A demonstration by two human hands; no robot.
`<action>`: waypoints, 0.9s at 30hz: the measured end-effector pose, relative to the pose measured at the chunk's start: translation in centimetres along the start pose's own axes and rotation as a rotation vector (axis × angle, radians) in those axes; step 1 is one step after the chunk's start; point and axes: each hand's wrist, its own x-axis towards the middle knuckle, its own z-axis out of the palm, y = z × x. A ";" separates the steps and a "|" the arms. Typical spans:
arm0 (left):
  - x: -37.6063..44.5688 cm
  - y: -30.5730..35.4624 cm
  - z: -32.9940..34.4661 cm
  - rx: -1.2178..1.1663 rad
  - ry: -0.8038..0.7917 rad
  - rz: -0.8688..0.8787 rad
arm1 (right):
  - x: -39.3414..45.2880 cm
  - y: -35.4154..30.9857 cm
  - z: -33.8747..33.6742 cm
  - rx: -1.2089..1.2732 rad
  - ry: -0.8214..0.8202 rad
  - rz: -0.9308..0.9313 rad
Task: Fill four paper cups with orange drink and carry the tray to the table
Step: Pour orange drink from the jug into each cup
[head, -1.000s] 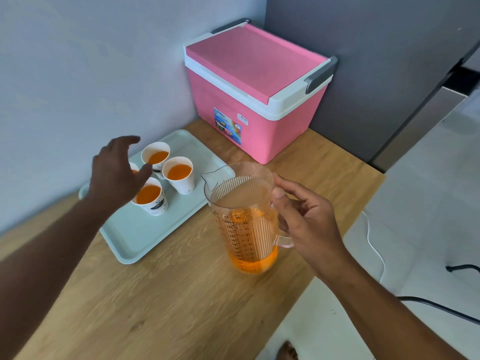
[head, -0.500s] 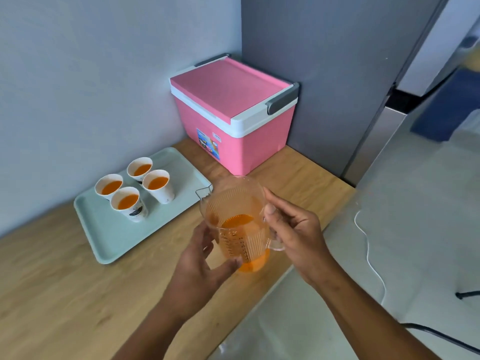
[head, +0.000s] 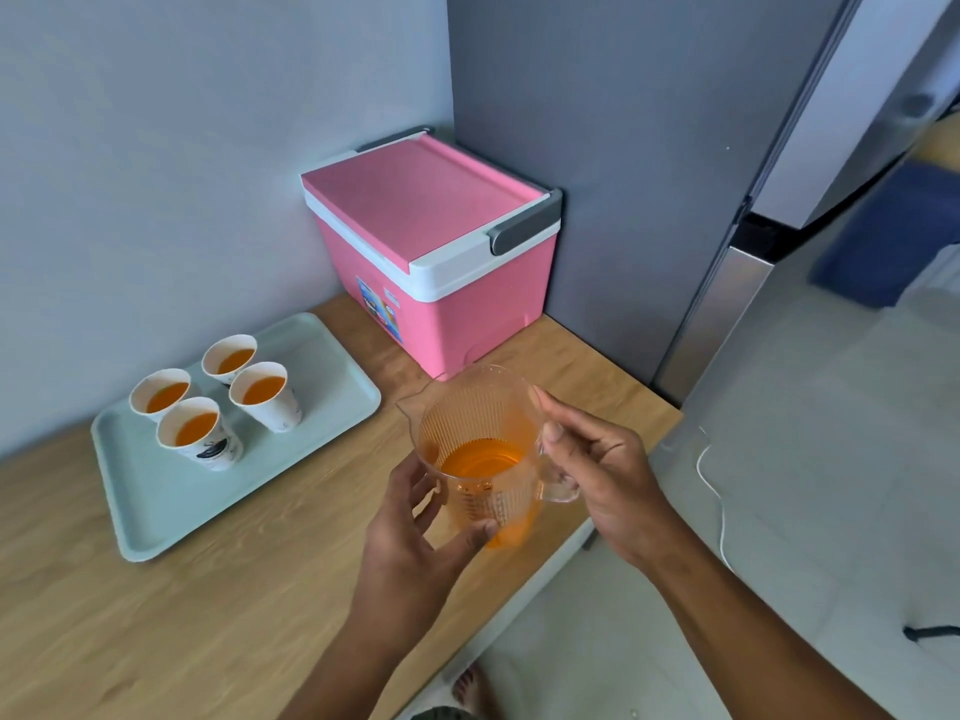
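I see the clear ribbed jug (head: 480, 454) at lower centre of the frame, upright, about a third full of orange drink (head: 482, 458), with its spout pointing toward the left. My left hand (head: 415, 532) cups the jug's near-left side, thumb pressed low on the wall and fingers curled round behind it. My right hand (head: 597, 475) is clenched on the jug's handle (head: 558, 485) at the right, thumb lying along the rim. Whether the jug's base touches the wooden counter (head: 218, 615) I cannot tell (the hands hide it).

At left of the frame the pale green tray (head: 156, 517) lies flat on the counter near the wall, well apart from the jug. Four paper cups stand upright on its far-left part, close together in a cluster: one at the back (head: 228, 358), one at the left (head: 160, 393), one at the right (head: 270, 400) and one nearest me (head: 200, 433), which bears a dark print. Each holds orange drink.

A pink cooler box (head: 436, 252) with a white rim and grey handles sits shut at centre of the frame, in the corner beside a grey panel (head: 597, 174). A white cable (head: 719, 511) trails over the floor at right.
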 end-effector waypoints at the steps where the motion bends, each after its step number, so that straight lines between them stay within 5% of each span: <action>1: 0.7 0.0 0.4 0.000 0.005 0.002 | 0.7 0.0 -0.4 -0.007 0.005 0.003; 15: 11.0 0.8 5.6 -0.012 0.010 0.004 | 10.4 0.0 -5.7 -0.059 0.066 0.055; 27: 16.7 0.9 11.0 0.015 0.121 -0.055 | 18.3 2.0 -11.6 -0.014 -0.132 0.088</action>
